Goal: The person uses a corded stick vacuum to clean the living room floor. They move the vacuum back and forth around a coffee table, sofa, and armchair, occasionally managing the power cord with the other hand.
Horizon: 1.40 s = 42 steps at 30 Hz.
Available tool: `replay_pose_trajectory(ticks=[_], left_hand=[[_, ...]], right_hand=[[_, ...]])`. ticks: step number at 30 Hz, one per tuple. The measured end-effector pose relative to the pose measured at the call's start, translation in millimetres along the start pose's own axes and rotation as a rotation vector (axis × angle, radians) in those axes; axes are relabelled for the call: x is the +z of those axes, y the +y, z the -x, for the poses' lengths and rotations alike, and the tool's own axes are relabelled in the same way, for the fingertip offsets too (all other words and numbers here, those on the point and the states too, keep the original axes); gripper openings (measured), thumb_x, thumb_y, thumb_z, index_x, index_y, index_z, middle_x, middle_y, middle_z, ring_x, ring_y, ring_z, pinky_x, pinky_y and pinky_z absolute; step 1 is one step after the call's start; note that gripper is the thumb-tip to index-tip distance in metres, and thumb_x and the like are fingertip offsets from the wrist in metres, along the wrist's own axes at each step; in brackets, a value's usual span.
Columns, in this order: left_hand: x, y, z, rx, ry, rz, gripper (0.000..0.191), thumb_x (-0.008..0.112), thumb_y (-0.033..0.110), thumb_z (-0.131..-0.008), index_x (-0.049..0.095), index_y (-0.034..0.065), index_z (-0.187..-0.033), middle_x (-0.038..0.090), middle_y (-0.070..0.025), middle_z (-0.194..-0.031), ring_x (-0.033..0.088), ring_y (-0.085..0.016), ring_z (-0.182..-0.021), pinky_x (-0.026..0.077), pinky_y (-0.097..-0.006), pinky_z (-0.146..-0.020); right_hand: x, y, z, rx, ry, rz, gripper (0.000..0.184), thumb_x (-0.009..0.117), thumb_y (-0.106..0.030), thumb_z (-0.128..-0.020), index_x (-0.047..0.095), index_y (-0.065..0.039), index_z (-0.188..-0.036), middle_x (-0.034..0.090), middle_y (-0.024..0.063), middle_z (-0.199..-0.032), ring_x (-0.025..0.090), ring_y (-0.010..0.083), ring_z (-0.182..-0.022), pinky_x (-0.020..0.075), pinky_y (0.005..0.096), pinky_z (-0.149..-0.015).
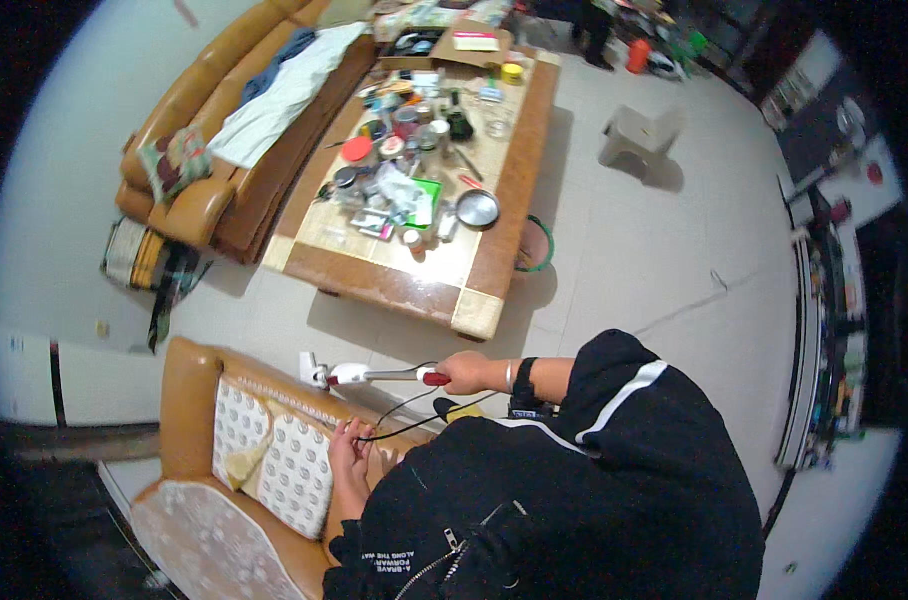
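Observation:
My right hand [465,373], with bands at the wrist, grips the red end of the handle of a white and red stick vacuum cleaner [351,373]. Its silver tube [394,374] runs left to a white floor head [313,370], seen beside the armchair's front edge; I cannot tell whether it touches the floor. A thin black power cord [424,425] loops from the vacuum towards me and passes through the fingers of my left hand [349,450]. That hand is held above the tan leather armchair [188,401], close to its white patterned seat cushion [298,472].
Ahead stands a low coffee table [394,289] crowded with jars, a metal bowl [477,208] and a green tray [428,196]. A tan sofa [191,90] lines the left. A plastic stool [638,139] and a green-rimmed basket [536,244] are on the tiled floor [649,255].

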State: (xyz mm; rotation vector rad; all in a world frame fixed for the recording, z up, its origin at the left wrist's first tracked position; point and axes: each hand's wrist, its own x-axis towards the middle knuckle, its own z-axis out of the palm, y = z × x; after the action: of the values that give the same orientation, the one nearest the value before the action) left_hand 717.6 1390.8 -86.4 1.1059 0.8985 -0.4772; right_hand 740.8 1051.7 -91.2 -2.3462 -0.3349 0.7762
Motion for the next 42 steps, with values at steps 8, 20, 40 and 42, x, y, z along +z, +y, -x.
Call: replay_pose_trajectory(ticks=[8, 20, 40, 42], left_hand=[[12.3, 18.6, -28.6, 0.228, -0.070, -0.200, 0.051, 0.061, 0.002, -0.086, 0.045, -0.0021, -0.134, 0.065, -0.0158, -0.118, 0.067, -0.019, -0.086, 0.054, -0.0269, -0.073], [-70.5, 67.0, -59.2, 0.490, 0.121, -0.662, 0.041, 0.071, -0.007, -0.076, 0.059, -0.0073, -0.115, 0.068, -0.0158, -0.104, 0.066, -0.021, -0.090, 0.054, -0.0285, -0.077], [-229.5, 163.6, 44.2, 0.830, 0.759, -0.236, 0.020, 0.055, 0.010, -0.085, 0.067, -0.0063, -0.084, 0.066, -0.0200, -0.079, 0.064, -0.028, -0.066, 0.051, -0.0392, -0.053], [-241.0, 174.9, 48.0, 0.876, 0.787, -0.507, 0.018, 0.062, 0.014, -0.085, 0.068, -0.0032, -0.087, 0.067, -0.0145, -0.078, 0.064, -0.024, -0.069, 0.050, -0.0347, -0.054]], right_hand=[[28.2, 53.7, 36.9, 0.037, 0.063, -0.033, 0.025, 0.064, -0.023, -0.073, 0.067, -0.008, -0.092, 0.068, 0.0175, -0.088, 0.065, 0.0391, -0.086, 0.0505, 0.0508, -0.075], [12.3, 106.7, 129.9, 0.158, 0.065, -0.059, 0.025, 0.066, -0.024, -0.071, 0.068, -0.006, -0.089, 0.068, 0.0157, -0.086, 0.065, 0.0376, -0.082, 0.0507, 0.0493, -0.071], [7.4, 119.9, 87.8, 0.081, -0.028, -0.086, 0.041, 0.069, -0.036, -0.080, 0.067, -0.014, -0.114, 0.069, 0.0146, -0.097, 0.066, 0.0299, -0.087, 0.0511, 0.0412, -0.077], [-4.7, 114.7, 85.7, 0.025, 0.087, -0.261, 0.033, 0.069, -0.037, -0.080, 0.069, -0.008, -0.096, 0.070, 0.0154, -0.087, 0.067, 0.0304, -0.080, 0.0507, 0.0413, -0.071]])
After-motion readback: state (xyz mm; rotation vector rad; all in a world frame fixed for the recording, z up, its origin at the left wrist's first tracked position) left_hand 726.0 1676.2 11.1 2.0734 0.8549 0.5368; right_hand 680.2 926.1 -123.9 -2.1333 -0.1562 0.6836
